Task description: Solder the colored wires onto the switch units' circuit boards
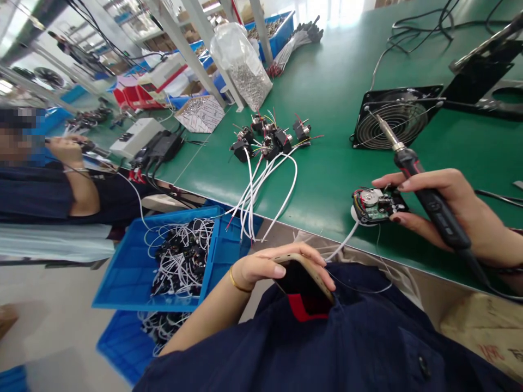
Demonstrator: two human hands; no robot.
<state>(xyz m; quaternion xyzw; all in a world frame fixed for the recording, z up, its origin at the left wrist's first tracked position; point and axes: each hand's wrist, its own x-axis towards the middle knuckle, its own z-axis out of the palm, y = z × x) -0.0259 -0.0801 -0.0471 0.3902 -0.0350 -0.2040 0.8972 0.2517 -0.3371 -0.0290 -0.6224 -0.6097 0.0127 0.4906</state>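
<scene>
My right grip (466, 198) holds a soldering iron (437, 215) and black, silver-disced module (373, 206), coloured wires (358, 202) exposed; my left grip (261, 265), a phone (301, 280).

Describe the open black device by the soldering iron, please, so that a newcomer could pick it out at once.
On the green tabletop, find the black fan at the right, then look toward the near edge. There the right hand, also holding the soldering iron, grips the open black device with a round silver disc. Unlike the clustered black units farther left, it is held.
</scene>
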